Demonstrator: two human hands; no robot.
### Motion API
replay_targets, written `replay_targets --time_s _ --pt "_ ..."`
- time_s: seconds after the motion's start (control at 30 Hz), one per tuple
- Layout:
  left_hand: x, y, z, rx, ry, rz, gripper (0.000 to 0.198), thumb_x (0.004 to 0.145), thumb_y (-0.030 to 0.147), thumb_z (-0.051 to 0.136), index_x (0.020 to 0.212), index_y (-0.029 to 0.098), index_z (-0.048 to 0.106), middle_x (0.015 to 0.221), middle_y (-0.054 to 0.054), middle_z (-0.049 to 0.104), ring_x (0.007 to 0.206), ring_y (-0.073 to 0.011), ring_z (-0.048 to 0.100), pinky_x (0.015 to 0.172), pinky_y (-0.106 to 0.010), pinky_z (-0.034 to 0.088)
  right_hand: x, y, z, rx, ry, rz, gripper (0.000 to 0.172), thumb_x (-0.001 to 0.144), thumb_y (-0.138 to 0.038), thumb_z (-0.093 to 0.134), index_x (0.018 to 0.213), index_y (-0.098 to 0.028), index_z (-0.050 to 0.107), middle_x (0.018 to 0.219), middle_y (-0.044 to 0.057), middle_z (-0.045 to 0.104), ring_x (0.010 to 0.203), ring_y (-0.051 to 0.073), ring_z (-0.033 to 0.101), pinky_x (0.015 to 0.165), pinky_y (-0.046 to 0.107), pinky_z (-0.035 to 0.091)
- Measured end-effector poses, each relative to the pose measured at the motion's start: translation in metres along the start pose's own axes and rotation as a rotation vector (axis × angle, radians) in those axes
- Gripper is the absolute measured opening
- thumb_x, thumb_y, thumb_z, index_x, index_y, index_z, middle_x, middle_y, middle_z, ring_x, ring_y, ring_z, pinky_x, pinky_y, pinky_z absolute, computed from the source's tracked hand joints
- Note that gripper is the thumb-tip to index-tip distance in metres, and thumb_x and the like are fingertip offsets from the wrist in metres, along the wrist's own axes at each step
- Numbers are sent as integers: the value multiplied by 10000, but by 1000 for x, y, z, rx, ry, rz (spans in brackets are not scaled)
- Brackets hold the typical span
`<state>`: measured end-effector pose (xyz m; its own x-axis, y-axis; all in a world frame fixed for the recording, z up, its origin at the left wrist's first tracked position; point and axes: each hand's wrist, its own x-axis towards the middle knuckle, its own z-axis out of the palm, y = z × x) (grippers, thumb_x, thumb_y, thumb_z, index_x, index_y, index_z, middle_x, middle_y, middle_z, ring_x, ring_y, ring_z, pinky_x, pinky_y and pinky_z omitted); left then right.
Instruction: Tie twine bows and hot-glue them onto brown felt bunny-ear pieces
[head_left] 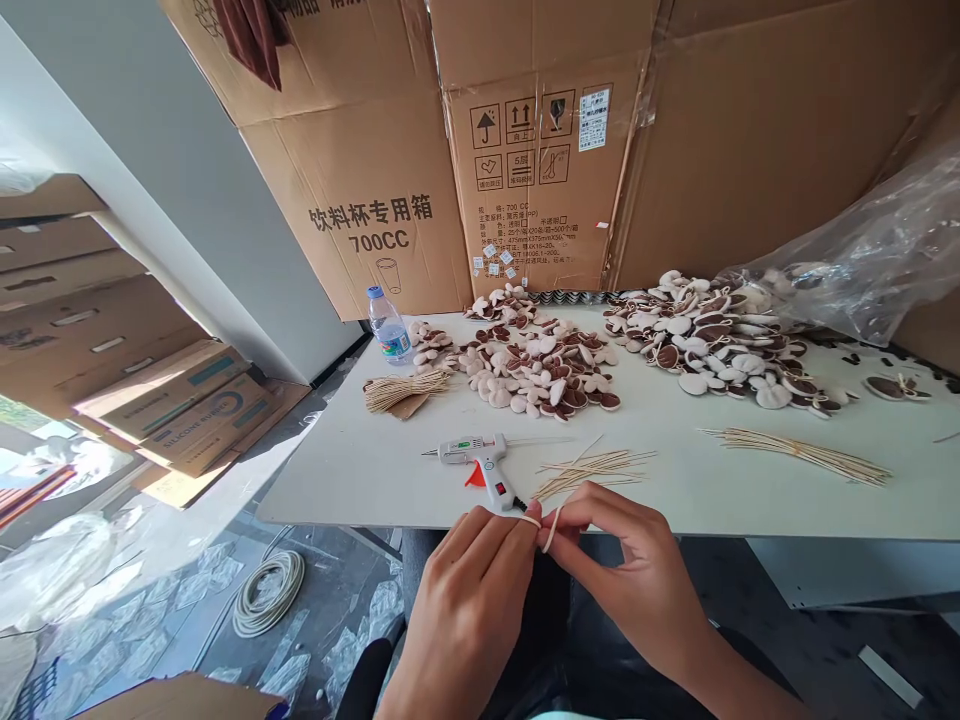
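Observation:
Just in front of the table's near edge, my left hand (476, 600) and my right hand (622, 570) meet fingertip to fingertip. Between them they pinch a thin cream-coloured strand (553, 528), bent into a small loop; its ends are hidden by my fingers. Beyond my fingertips lies a white glue gun (491, 475) with a red trigger, its nozzle pointing left. Close to its right is a loose bunch of thin tan sticks (596, 470). Another bunch of sticks (806, 452) lies farther right, and a thicker bundle of sticks (405, 391) rests at the left.
Across the white table (360, 480) are a heap of brown-and-cream padded pieces (532, 370) and a second heap (720, 340), partly beside clear plastic (840, 260). A water bottle (390, 330) stands at back left. Large cardboard (360, 150) walls the back. Coiled cable (268, 592) lies on the floor.

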<state>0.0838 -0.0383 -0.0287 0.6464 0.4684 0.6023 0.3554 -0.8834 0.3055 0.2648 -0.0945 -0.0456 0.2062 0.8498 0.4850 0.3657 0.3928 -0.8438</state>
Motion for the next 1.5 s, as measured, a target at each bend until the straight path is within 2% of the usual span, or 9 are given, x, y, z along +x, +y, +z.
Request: replay_targets --time_s 0.1,0.23,0.37,0.5,0.63,0.87,1.03,1.23,1.5 --pt "2 1 -1 -169 41 -113 195 1072 48 627 1037 212 725 868 -22 781 729 -174 611 709 -303 514 3 -1 -5 35 -20 39 174 1022 -203 775 856 -252 751 771 -23 689 702 156 644 692 267 546" --pt "2 3 -6 -409 36 -375 165 1058 150 689 1005 248 810 831 -1 801 726 -158 679 715 -282 532 7 6 -11 72 35 81 121 1035 -284 785 918 -279 815 817 -10 725 759 175 663 724 280 559" --pt "-3 3 -11 -597 55 -550 153 1063 281 704 1063 271 857 855 -32 833 802 -201 763 742 -297 571 9 18 -13 74 54 177 162 1049 -363 774 920 -289 840 885 11 780 861 209 717 758 307 559" --pt "-5 1 -16 -697 96 -563 233 1053 361 676 928 228 822 782 -43 782 715 -198 731 654 -281 553 10 19 -16 66 97 212 193 1053 -401 763 921 -287 845 914 25 797 899 232 726 789 336 552" --pt "-5 0 -19 -644 -8 -614 334 1029 415 642 787 204 735 797 -70 752 789 -222 694 696 -287 544 10 15 -19 90 112 244 190 1065 -419 750 955 -291 837 973 32 802 966 240 717 819 336 541" --pt "-3 2 -18 -632 -63 -671 491 1108 483 500 737 208 667 783 -70 712 812 -226 641 751 -302 520 10 12 -21 51 107 126 108 1078 -333 740 1048 -323 843 968 9 798 914 210 707 835 331 532" --pt "3 1 -16 -621 -79 -673 575 1144 525 500 696 196 647 700 -31 651 700 -171 589 700 -266 473 10 12 -22 18 92 60 110 1080 -292 735 1086 -312 842 982 18 806 924 214 725 830 339 542" --pt "7 -4 -12 -631 -147 -686 426 1105 491 612 894 200 840 713 -18 691 693 -154 614 673 -242 469 11 9 -24 -16 79 2 128 1084 -246 722 1097 -311 832 986 5 809 919 197 736 833 327 555" --pt "6 -3 -12 -773 -210 -781 295 1054 440 696 1129 218 876 746 -23 762 697 -162 669 706 -250 546 13 9 -28 -58 120 -38 149 1083 -206 711 1090 -308 819 1012 8 796 907 192 731 820 328 563"
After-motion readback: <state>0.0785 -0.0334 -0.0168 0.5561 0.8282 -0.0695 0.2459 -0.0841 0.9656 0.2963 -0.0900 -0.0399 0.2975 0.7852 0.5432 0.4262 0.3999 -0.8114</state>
